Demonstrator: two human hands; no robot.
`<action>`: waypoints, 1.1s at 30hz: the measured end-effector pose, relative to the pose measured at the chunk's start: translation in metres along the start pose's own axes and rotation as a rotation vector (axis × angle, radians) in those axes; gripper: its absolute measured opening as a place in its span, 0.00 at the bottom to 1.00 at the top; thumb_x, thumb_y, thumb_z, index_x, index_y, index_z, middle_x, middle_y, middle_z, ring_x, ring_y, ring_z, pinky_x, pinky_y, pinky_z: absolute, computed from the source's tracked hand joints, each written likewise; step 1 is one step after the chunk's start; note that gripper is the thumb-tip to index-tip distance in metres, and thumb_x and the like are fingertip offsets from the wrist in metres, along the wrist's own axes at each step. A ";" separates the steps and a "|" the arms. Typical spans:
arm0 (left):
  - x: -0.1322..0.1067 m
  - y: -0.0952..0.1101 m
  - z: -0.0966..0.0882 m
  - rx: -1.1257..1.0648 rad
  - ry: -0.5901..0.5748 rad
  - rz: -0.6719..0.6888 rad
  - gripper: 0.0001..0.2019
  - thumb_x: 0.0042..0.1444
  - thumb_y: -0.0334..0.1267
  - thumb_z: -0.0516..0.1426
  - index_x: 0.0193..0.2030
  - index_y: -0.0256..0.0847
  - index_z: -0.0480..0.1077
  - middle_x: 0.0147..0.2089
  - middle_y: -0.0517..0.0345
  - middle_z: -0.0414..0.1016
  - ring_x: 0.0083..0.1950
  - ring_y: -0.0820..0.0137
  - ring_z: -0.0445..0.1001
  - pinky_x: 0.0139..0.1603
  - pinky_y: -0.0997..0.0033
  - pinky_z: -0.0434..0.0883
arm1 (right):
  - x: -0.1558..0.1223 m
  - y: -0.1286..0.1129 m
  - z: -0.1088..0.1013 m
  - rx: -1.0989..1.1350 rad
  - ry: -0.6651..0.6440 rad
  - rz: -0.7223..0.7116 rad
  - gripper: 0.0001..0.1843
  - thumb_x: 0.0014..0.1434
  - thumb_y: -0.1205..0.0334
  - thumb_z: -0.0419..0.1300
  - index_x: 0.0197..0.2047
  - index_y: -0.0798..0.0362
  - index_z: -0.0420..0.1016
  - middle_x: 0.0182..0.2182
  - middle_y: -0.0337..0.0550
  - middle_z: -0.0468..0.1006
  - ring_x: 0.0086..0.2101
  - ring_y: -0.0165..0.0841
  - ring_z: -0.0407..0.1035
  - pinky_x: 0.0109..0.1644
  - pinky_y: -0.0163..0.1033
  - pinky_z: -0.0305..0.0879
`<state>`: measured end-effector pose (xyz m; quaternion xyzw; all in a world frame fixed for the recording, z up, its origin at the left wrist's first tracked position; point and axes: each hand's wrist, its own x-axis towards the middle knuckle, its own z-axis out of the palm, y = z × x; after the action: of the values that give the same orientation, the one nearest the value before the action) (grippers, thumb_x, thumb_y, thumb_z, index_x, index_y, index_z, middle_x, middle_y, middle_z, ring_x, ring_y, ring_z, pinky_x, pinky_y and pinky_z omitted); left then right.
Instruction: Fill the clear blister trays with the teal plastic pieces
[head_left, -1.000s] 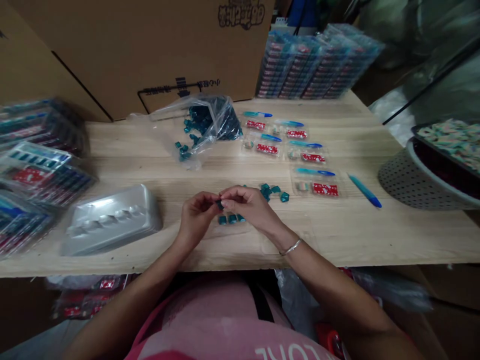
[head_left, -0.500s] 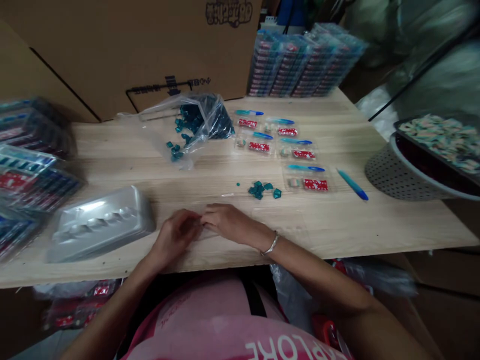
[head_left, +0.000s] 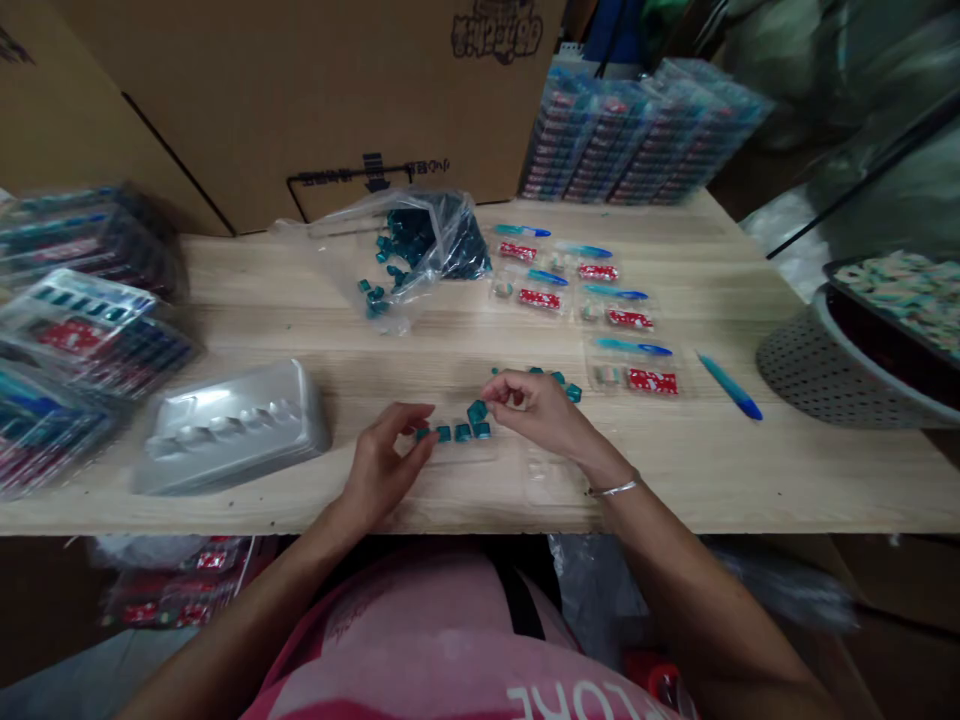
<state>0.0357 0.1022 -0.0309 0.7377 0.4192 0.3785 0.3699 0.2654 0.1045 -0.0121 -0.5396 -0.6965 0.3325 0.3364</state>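
The left hand lies open on a pale wooden table, its fingers loosely spread and holding nothing, with the fingertips just beside a short row of small translucent teal plastic blocks. The right hand, ringed by a thin silver bangle, curls just above the row's far end, thumb and forefinger drawn close; I cannot tell whether they pinch anything. A tilted teal block sits at that end of the row, just below those fingers. Behind the right hand lies a loose cluster of teal blocks. Beyond the row, a clear plastic bag spills more, and to its left sits a silver moulded plastic tray. The tilted block looks unstable: a brush of the knuckles could topple it, scatter the row, or send small pieces toward the table's near edge.
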 end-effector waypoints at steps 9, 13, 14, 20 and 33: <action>0.004 0.025 0.018 -0.499 -0.077 -0.270 0.12 0.46 0.40 0.66 0.36 0.38 0.74 0.34 0.55 0.80 0.35 0.69 0.78 0.40 0.68 0.76 | -0.013 -0.016 0.032 0.533 0.005 0.176 0.05 0.48 0.62 0.61 0.30 0.53 0.71 0.25 0.35 0.74 0.26 0.26 0.67 0.30 0.32 0.64; -0.019 0.033 0.007 -0.411 -0.063 -0.305 0.07 0.51 0.40 0.63 0.33 0.38 0.75 0.31 0.56 0.79 0.32 0.71 0.77 0.37 0.71 0.75 | -0.039 -0.032 0.043 0.574 -0.051 0.199 0.08 0.51 0.64 0.60 0.36 0.52 0.72 0.27 0.36 0.75 0.28 0.27 0.69 0.32 0.33 0.66; -0.024 0.034 0.004 -0.430 -0.093 -0.354 0.07 0.52 0.41 0.62 0.32 0.38 0.74 0.30 0.56 0.79 0.31 0.71 0.76 0.35 0.71 0.75 | -0.046 -0.037 0.046 0.542 -0.084 0.186 0.09 0.51 0.65 0.60 0.39 0.52 0.73 0.29 0.36 0.76 0.29 0.27 0.70 0.33 0.33 0.67; -0.039 0.030 -0.007 -0.510 -0.169 -0.564 0.13 0.51 0.48 0.63 0.31 0.38 0.73 0.28 0.56 0.78 0.28 0.70 0.76 0.33 0.68 0.76 | -0.059 -0.046 0.064 0.386 -0.093 0.144 0.06 0.51 0.68 0.59 0.34 0.51 0.76 0.27 0.36 0.77 0.27 0.27 0.70 0.30 0.31 0.65; -0.040 0.024 -0.011 -0.406 -0.158 -0.321 0.07 0.55 0.37 0.59 0.39 0.38 0.75 0.34 0.54 0.81 0.33 0.69 0.79 0.36 0.70 0.77 | -0.043 -0.039 0.068 0.702 -0.250 0.363 0.06 0.51 0.60 0.62 0.30 0.54 0.76 0.23 0.35 0.76 0.23 0.26 0.71 0.30 0.33 0.68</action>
<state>0.0197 0.0599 -0.0149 0.5998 0.4159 0.3326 0.5972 0.1973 0.0479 -0.0220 -0.4619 -0.4696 0.6667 0.3488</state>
